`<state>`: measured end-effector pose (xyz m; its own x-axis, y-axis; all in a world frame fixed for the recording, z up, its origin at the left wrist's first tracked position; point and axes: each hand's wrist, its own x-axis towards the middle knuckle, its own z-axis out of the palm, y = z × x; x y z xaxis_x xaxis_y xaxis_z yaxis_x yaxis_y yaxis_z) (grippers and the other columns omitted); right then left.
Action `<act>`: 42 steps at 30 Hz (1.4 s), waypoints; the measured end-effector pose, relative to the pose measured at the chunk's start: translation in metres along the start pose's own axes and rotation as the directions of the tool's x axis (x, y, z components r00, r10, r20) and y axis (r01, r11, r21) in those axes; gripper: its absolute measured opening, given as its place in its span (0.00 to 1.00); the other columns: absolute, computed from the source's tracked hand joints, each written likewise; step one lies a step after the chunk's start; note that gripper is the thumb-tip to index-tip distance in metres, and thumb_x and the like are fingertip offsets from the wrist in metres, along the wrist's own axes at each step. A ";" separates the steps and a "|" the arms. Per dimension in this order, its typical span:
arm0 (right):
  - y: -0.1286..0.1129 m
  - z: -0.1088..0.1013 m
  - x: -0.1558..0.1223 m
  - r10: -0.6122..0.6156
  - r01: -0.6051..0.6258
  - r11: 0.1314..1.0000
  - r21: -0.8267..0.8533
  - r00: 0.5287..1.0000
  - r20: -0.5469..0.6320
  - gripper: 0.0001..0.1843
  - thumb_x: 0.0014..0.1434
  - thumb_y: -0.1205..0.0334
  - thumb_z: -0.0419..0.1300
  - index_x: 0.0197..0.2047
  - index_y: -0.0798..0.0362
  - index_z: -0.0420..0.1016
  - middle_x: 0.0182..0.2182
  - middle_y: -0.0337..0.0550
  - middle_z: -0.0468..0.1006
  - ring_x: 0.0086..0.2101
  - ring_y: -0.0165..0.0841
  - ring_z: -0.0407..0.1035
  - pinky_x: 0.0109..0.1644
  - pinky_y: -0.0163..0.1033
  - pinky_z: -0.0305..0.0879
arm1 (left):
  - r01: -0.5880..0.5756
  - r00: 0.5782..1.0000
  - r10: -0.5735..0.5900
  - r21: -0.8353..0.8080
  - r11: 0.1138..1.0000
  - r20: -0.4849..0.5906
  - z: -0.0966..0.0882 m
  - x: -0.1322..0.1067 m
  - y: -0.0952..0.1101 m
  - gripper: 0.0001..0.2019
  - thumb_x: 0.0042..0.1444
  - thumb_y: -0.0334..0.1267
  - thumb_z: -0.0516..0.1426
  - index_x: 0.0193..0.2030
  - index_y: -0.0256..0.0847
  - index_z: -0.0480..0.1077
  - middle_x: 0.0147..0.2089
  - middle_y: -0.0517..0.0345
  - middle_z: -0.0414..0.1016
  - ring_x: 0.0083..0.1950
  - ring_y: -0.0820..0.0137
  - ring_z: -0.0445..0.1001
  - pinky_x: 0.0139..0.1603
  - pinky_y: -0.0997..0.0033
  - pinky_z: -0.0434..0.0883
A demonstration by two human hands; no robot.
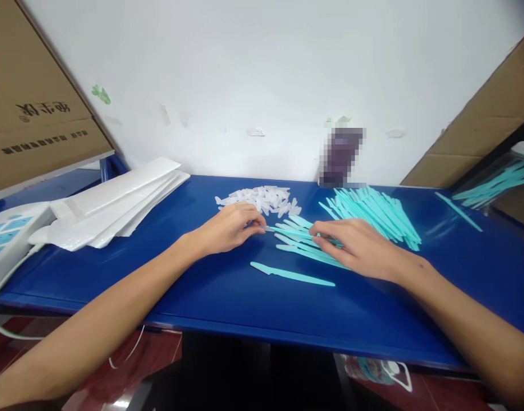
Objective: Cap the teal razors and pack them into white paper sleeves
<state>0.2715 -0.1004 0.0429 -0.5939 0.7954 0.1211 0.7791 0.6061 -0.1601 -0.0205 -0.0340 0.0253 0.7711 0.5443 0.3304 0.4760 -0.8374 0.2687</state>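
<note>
On the blue table (228, 291) my left hand (230, 228) is curled, its fingertips pinching a small clear plastic cap at the tip of a teal razor-like stick (287, 231). My right hand (358, 248) rests on the same group of teal sticks (302, 248), fingers closed over one of them. A heap of clear caps (260, 200) lies just behind my left hand. A large fan of teal sticks (375, 211) lies behind my right hand. One single teal stick (291, 275) lies alone nearer to me.
A stack of white plastic sleeves (112, 202) lies at the left, with a white device and cable (9, 234) beside it. Cardboard boxes (35, 97) lean at both sides. A clear container with more teal sticks (502, 177) stands at the far right.
</note>
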 end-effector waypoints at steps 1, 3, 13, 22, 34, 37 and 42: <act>0.001 -0.001 -0.001 -0.001 0.001 1.000 0.001 1.000 -0.011 0.13 0.71 0.57 0.46 0.38 0.49 0.67 0.27 0.37 0.73 0.25 0.32 0.63 0.31 0.39 0.48 | -0.002 1.000 0.002 0.002 1.000 -0.012 0.000 0.000 0.000 0.06 0.67 0.37 0.58 0.42 0.39 0.76 0.39 0.55 0.77 0.41 0.67 0.73 0.45 0.68 0.67; 0.003 -0.003 -0.002 -0.005 0.005 1.000 0.004 0.999 -0.038 0.13 0.71 0.57 0.47 0.39 0.50 0.69 0.28 0.38 0.75 0.25 0.32 0.65 0.31 0.39 0.49 | -0.006 1.000 0.006 0.006 1.000 -0.030 0.000 0.000 0.000 0.06 0.67 0.37 0.57 0.42 0.40 0.75 0.40 0.55 0.77 0.41 0.67 0.73 0.45 0.68 0.67; -0.002 0.008 0.002 -0.055 0.053 0.998 -0.039 0.995 -0.077 0.14 0.69 0.58 0.50 0.39 0.52 0.75 0.30 0.42 0.77 0.28 0.34 0.69 0.32 0.39 0.54 | -0.074 0.997 0.073 -0.036 0.997 -0.032 0.020 0.003 0.015 0.08 0.69 0.38 0.55 0.44 0.38 0.75 0.42 0.53 0.78 0.44 0.66 0.72 0.47 0.67 0.68; -0.030 0.002 -0.002 -0.125 0.118 0.990 0.075 0.987 0.104 0.11 0.65 0.52 0.59 0.41 0.49 0.76 0.35 0.41 0.76 0.29 0.32 0.67 0.31 0.39 0.56 | 0.063 0.998 -0.070 0.353 0.933 0.007 0.000 0.000 -0.010 0.18 0.70 0.45 0.51 0.55 0.39 0.76 0.53 0.43 0.73 0.51 0.56 0.65 0.51 0.57 0.62; -0.025 -0.004 -0.005 -0.026 0.006 0.980 0.198 0.995 0.100 0.09 0.63 0.61 0.56 0.30 0.49 0.68 0.24 0.38 0.70 0.31 0.34 0.66 0.36 0.39 0.61 | 0.160 0.984 -0.161 -0.019 0.987 -0.081 0.004 0.004 -0.004 0.11 0.65 0.43 0.58 0.45 0.42 0.80 0.43 0.50 0.78 0.46 0.61 0.70 0.51 0.58 0.65; -0.019 -0.001 -0.004 0.031 -0.013 0.981 0.191 0.995 -0.090 0.07 0.63 0.62 0.55 0.31 0.49 0.66 0.21 0.37 0.67 0.30 0.35 0.65 0.35 0.39 0.60 | 0.211 0.910 -0.366 -0.539 0.815 -0.197 0.013 0.008 0.003 0.13 0.61 0.46 0.62 0.42 0.38 0.77 0.42 0.51 0.81 0.42 0.65 0.77 0.48 0.62 0.71; -0.012 -0.001 -0.005 0.056 -0.021 0.962 0.274 0.991 -0.120 0.08 0.63 0.63 0.54 0.31 0.49 0.63 0.20 0.33 0.67 0.22 0.29 0.58 0.29 0.36 0.55 | 0.179 0.871 -0.482 -0.853 0.490 -0.094 0.019 0.011 0.010 0.16 0.52 0.46 0.69 0.40 0.37 0.75 0.40 0.49 0.84 0.46 0.62 0.82 0.52 0.60 0.75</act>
<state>0.2651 -0.1113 0.0448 -0.5210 0.8225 0.2283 0.7070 0.5656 -0.4246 0.0005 -0.0372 0.0146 0.4031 0.8822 0.2434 0.0103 -0.2703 0.9627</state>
